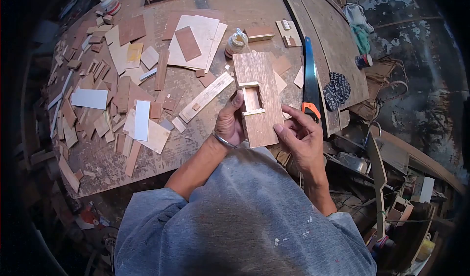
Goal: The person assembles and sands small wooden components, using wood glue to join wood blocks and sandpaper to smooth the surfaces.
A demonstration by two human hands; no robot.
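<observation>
A brown rectangular wooden panel (pixel 264 129) is held up in front of my chest, tilted a little. Thin pale strips frame a square recess (pixel 251 99) near its middle. My left hand (pixel 231 123) grips the panel's left edge, thumb beside the recess and the other fingers hidden behind. At the lower right edge, my right hand (pixel 302 138) pinches the panel between thumb and fingers. Just beyond the panel's top stands a glue jar (pixel 235 45) with something pale sticking out of its mouth.
A handsaw (pixel 310 75) with an orange-and-black handle lies to the right on the workbench (pixel 161 164). Many wood offcuts (pixel 100 124) cover the left side. Pale sheets (pixel 198 38) lie at the back, and a black round pad (pixel 337 91) sits right of the saw.
</observation>
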